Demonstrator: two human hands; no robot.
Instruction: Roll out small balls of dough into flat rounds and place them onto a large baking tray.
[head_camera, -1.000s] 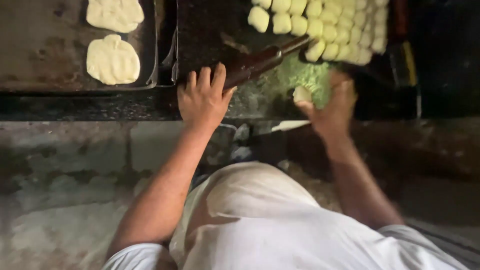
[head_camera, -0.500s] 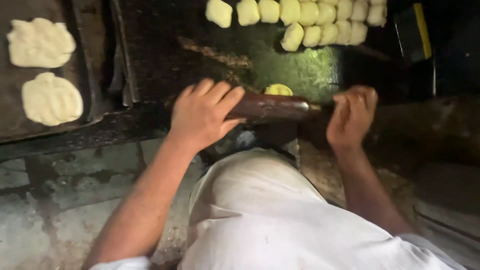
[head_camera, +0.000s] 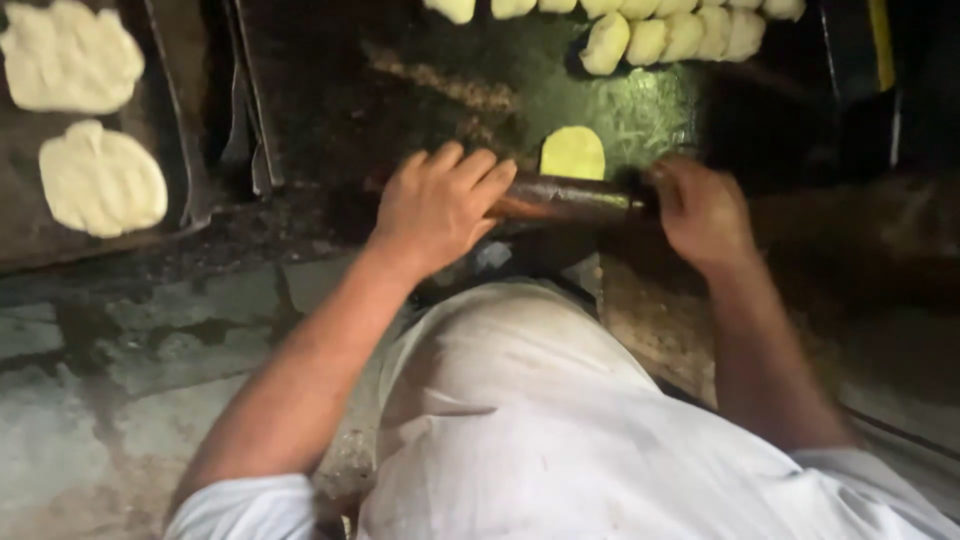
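A dark wooden rolling pin (head_camera: 565, 198) lies across the near edge of a dark oily work surface (head_camera: 400, 90). My left hand (head_camera: 437, 205) presses on its left end and my right hand (head_camera: 700, 208) on its right end. Just beyond the pin, between my hands, a small yellowish piece of dough (head_camera: 572, 152) lies partly flattened on the surface. The pin hides its near edge.
Several pale dough balls (head_camera: 660, 35) sit in rows at the back of the surface. On a dark tray (head_camera: 170, 140) to the left lie two flattened dough rounds (head_camera: 100, 180). A stained stone ledge (head_camera: 120, 340) runs below, and my white-clad lap fills the foreground.
My right hand set a dough piece on the surface. Both hands then closed on the rolling pin, which swung level over the dough's near edge. The view shifted right.
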